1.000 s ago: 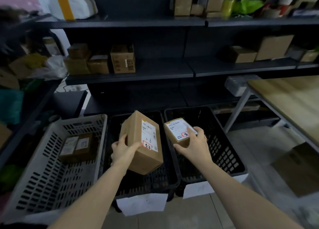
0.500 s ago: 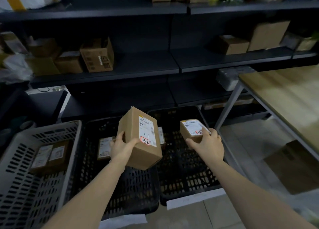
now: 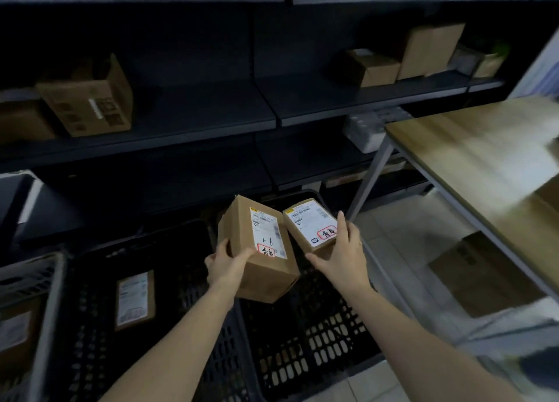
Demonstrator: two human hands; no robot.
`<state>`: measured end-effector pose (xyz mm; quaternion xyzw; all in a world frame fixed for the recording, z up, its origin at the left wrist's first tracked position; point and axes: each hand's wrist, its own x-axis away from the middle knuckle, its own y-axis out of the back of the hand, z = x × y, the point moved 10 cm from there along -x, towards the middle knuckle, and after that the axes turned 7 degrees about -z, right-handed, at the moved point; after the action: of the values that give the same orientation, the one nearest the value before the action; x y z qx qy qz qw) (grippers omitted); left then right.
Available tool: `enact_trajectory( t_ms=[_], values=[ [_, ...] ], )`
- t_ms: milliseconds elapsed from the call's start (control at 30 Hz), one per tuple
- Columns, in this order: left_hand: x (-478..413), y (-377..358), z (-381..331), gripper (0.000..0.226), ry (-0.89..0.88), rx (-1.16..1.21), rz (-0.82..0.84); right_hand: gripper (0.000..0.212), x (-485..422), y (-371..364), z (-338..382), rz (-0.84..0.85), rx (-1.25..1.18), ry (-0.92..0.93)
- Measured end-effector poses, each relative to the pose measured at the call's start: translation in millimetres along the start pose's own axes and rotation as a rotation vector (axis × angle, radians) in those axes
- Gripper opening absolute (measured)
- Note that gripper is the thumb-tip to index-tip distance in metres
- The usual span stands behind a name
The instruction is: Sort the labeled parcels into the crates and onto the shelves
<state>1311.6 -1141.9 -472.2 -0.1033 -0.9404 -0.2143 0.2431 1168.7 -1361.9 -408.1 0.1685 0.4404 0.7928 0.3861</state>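
Left grip (image 3: 227,265) holds parcel (image 3: 263,276), long axis toward shelves (image 3: 211,120).

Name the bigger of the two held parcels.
The box in the left hand: taller and bulkier than the flat parcel in the right hand, with handwritten marks on its label.

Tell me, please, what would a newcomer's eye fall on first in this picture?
Two brown parcels with white labels are held side by side at the centre: the left hand grips the larger parcel, and the right hand holds the smaller parcel. Both hang over the black crates on the floor, in front of dark shelves. A pale wooden table stands out at the right.
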Motion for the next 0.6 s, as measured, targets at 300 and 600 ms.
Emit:
enact_trajectory(
  t_ms=[300, 600],
  values=[
    [-32, -69, 15, 0.076, 0.082, 0.036, 0.047, 0.088, -41, -21, -42, -0.026, -0.012, -0.08],
    [-50, -151, 68, 0.084, 0.27, 0.07, 0.007, 0.081, -64, -76, -79, 0.059, 0.117, 0.06]
  ],
)
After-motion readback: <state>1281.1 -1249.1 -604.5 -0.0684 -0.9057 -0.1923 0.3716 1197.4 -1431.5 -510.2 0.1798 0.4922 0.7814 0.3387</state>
